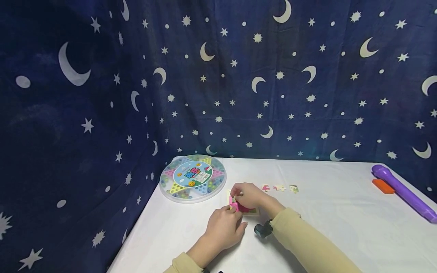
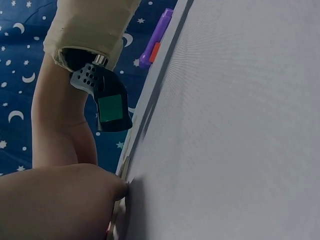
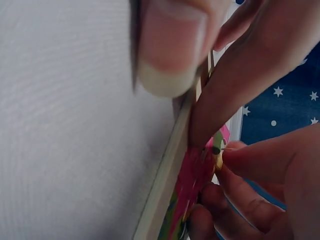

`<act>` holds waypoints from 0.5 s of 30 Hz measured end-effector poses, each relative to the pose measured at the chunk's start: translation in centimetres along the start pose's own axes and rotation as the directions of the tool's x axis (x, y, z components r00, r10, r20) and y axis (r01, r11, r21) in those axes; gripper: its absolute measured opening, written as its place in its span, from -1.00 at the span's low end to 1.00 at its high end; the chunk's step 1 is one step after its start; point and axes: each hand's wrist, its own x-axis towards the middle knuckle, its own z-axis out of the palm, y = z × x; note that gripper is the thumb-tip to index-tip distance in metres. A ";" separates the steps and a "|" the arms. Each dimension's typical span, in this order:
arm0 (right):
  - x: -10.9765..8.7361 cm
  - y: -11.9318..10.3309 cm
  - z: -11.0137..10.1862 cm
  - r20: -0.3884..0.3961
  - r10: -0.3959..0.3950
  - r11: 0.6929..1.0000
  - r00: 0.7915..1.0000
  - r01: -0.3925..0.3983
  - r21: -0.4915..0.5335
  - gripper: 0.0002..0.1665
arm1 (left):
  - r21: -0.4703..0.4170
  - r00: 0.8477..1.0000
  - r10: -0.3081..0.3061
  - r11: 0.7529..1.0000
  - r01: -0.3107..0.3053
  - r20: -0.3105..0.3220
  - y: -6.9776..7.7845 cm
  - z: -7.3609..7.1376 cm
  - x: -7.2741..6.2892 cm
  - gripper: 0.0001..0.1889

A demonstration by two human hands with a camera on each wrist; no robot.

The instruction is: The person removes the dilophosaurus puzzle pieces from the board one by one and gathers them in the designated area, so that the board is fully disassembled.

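Observation:
A small wooden jigsaw puzzle board [image 1: 253, 213] with pink and green picture parts lies on the white table, partly hidden under both hands. My right hand [image 1: 248, 195] is over its upper part, thumb and fingertips pinching a small jigsaw puzzle piece [image 3: 218, 146] at the board. My left hand [image 1: 223, 228] rests at the board's near-left corner, fingertips pressing on the pink area and thumb apart on the table side. In the right wrist view, the left thumb and a finger [image 3: 235, 85] stand close to the board's pale edge.
Three loose puzzle pieces [image 1: 280, 188] lie in a row beyond the board. A round marble board game [image 1: 192, 178] sits at the back left. An orange block [image 1: 383, 186] and a purple microphone-shaped stick [image 1: 404, 193] lie at the right. A starry curtain [image 1: 259, 76] hangs behind.

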 end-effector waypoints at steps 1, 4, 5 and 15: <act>0.0 0.0 0.0 0.000 -0.002 1.000 1.000 0.002 -0.006 -0.81 | 0.000 1.000 0.000 1.000 0.000 0.002 0.0 0.0 0.0 -0.75; -0.1 -0.2 -0.1 0.005 -0.007 1.000 1.000 0.007 -0.028 -0.81 | 0.000 1.000 -0.003 1.000 0.003 0.009 0.0 0.0 0.0 -0.75; -0.1 -0.3 -0.2 0.005 -0.008 0.999 1.000 0.008 -0.039 -0.82 | -0.001 1.000 -0.004 1.000 0.004 0.011 0.0 -0.1 -0.1 -0.74; -0.1 -0.7 -0.9 0.032 -0.021 1.000 0.999 0.021 0.002 -0.89 | 0.003 1.000 -0.008 1.000 0.008 0.023 -0.1 -0.1 -0.2 -0.73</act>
